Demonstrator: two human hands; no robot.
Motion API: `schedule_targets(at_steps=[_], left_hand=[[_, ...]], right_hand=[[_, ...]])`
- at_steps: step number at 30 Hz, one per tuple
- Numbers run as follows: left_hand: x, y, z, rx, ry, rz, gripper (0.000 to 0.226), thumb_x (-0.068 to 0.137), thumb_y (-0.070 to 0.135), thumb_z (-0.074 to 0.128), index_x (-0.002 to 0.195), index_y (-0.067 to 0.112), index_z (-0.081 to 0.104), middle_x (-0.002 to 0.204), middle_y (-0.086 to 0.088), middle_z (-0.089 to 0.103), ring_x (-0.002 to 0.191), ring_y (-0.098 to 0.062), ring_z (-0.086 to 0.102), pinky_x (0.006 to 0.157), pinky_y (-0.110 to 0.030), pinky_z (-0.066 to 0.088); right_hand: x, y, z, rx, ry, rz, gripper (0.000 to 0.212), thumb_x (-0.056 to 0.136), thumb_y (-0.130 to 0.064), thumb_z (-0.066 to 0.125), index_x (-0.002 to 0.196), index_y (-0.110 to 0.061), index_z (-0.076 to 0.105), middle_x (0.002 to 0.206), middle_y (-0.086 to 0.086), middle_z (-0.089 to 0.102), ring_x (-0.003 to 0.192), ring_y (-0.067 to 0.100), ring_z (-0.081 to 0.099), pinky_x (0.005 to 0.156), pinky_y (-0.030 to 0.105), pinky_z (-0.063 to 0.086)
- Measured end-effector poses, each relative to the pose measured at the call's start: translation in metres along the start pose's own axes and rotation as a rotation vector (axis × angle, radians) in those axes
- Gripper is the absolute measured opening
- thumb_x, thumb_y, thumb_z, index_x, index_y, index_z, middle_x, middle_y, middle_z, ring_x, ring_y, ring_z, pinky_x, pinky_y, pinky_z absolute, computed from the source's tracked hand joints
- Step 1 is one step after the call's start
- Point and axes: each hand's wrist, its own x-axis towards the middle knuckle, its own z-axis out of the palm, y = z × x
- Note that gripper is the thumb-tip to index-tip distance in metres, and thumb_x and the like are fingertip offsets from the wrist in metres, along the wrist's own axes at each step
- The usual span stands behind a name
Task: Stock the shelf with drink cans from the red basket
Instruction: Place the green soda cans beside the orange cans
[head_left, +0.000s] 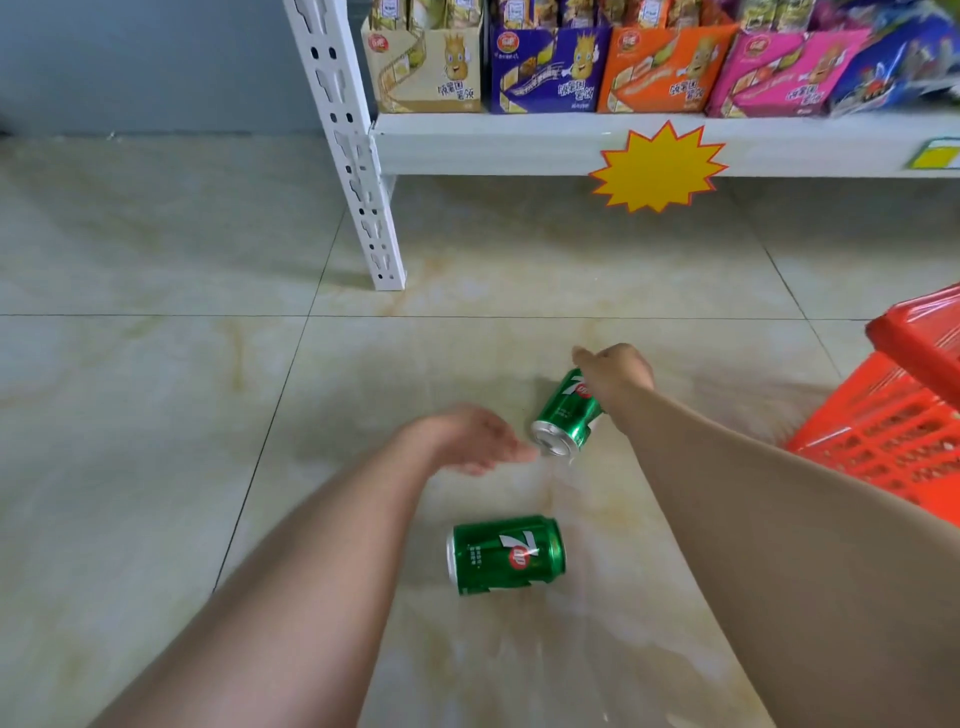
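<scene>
My right hand (615, 375) grips a green 7up can (563, 415), tilted with its silver top pointing toward me, just above the tiled floor. Close to that can's top, my left hand (470, 439) is open with its palm turned toward it, holding nothing. A second green 7up can (506, 553) lies on its side on the floor below both hands. The red basket (904, 415) stands at the right edge, partly cut off by the frame. The white shelf (519, 143) runs across the top.
Colourful snack boxes (548, 70) fill the lowest shelf board. A white perforated shelf post (358, 171) reaches the floor at centre left. A yellow starburst price tag (657, 166) hangs from the shelf edge. Beige tiled floor (156, 389) spreads to the left.
</scene>
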Motion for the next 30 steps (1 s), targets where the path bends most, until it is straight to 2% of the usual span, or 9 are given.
schedule_targets(at_steps=[4, 6, 9, 13, 17, 20, 23, 27, 30], left_hand=[[0.004, -0.028, 0.026, 0.368, -0.148, 0.001, 0.090, 0.046, 0.069, 0.078, 0.126, 0.033, 0.055, 0.121, 0.010, 0.062, 0.107, -0.012, 0.060, 0.100, -0.033, 0.045], [0.002, -0.032, 0.037, 0.464, -0.176, 0.026, 0.085, 0.052, 0.061, 0.082, 0.126, 0.031, 0.053, 0.122, 0.011, 0.060, 0.104, -0.013, 0.060, 0.096, -0.031, 0.046], [0.004, -0.035, 0.041, 0.551, -0.173, 0.066, 0.079, 0.056, 0.052, 0.085, 0.125, 0.028, 0.055, 0.118, 0.010, 0.061, 0.102, -0.012, 0.060, 0.087, -0.026, 0.047], [0.013, -0.042, 0.014, 0.434, -0.142, 0.018, 0.054, 0.060, 0.049, 0.084, 0.107, 0.030, 0.067, 0.101, 0.011, 0.069, 0.095, -0.013, 0.065, 0.084, -0.024, 0.049], [0.020, -0.043, -0.018, 0.245, 0.076, -0.007, 0.062, 0.078, 0.032, 0.076, 0.134, 0.020, 0.054, 0.132, 0.001, 0.057, 0.119, -0.018, 0.055, 0.101, -0.026, 0.041], [0.020, -0.045, -0.014, 0.449, 0.081, 0.030, 0.080, 0.067, 0.046, 0.081, 0.134, 0.019, 0.048, 0.131, 0.001, 0.057, 0.114, -0.021, 0.057, 0.098, -0.032, 0.046], [0.030, -0.057, 0.001, 0.545, 0.263, 0.053, 0.082, 0.056, 0.051, 0.085, 0.122, 0.017, 0.053, 0.114, -0.002, 0.062, 0.101, -0.022, 0.061, 0.088, -0.034, 0.052], [0.028, -0.059, 0.005, 0.475, 0.333, 0.025, 0.070, 0.055, 0.046, 0.085, 0.112, 0.017, 0.057, 0.106, -0.002, 0.064, 0.095, -0.021, 0.062, 0.080, -0.030, 0.053], [0.011, -0.059, -0.005, 0.234, 0.338, 0.014, 0.066, 0.054, 0.039, 0.086, 0.109, 0.022, 0.053, 0.102, 0.004, 0.061, 0.091, -0.016, 0.060, 0.072, -0.027, 0.050]], right_hand=[[0.006, 0.010, 0.006, -0.027, -0.084, 0.084, 0.036, 0.088, -0.039, 0.063, 0.085, -0.004, 0.058, 0.091, 0.012, 0.058, 0.061, 0.024, 0.054, 0.064, 0.034, 0.054], [0.012, 0.017, 0.008, 0.008, -0.081, 0.135, 0.044, 0.084, -0.042, 0.069, 0.103, -0.003, 0.057, 0.092, 0.011, 0.058, 0.068, 0.024, 0.055, 0.080, 0.041, 0.057], [0.016, 0.024, 0.015, 0.044, -0.131, 0.211, 0.056, 0.078, -0.042, 0.076, 0.112, -0.002, 0.055, 0.088, 0.012, 0.060, 0.061, 0.022, 0.053, 0.070, 0.041, 0.057], [0.023, 0.029, 0.024, 0.097, -0.208, 0.267, 0.061, 0.078, -0.044, 0.074, 0.120, -0.005, 0.052, 0.099, 0.014, 0.061, 0.080, 0.027, 0.058, 0.070, 0.039, 0.054], [0.027, 0.026, 0.032, 0.153, -0.239, 0.297, 0.056, 0.078, -0.043, 0.074, 0.117, -0.008, 0.051, 0.084, 0.009, 0.057, 0.089, 0.030, 0.065, 0.067, 0.038, 0.055], [0.028, 0.026, 0.037, 0.241, -0.267, 0.326, 0.052, 0.078, -0.040, 0.075, 0.113, -0.010, 0.049, 0.088, 0.011, 0.059, 0.087, 0.032, 0.066, 0.073, 0.043, 0.057], [0.027, 0.026, 0.041, 0.368, -0.230, 0.353, 0.050, 0.076, -0.029, 0.078, 0.110, -0.012, 0.046, 0.106, 0.015, 0.061, 0.095, 0.035, 0.066, 0.081, 0.049, 0.056], [0.017, 0.028, 0.036, 0.373, -0.202, 0.343, 0.050, 0.073, -0.021, 0.079, 0.109, -0.008, 0.047, 0.104, 0.017, 0.061, 0.093, 0.036, 0.066, 0.078, 0.052, 0.057], [0.010, 0.016, 0.019, 0.415, -0.221, 0.283, 0.053, 0.074, -0.017, 0.079, 0.114, -0.004, 0.047, 0.088, 0.014, 0.058, 0.076, 0.030, 0.064, 0.061, 0.043, 0.057]])
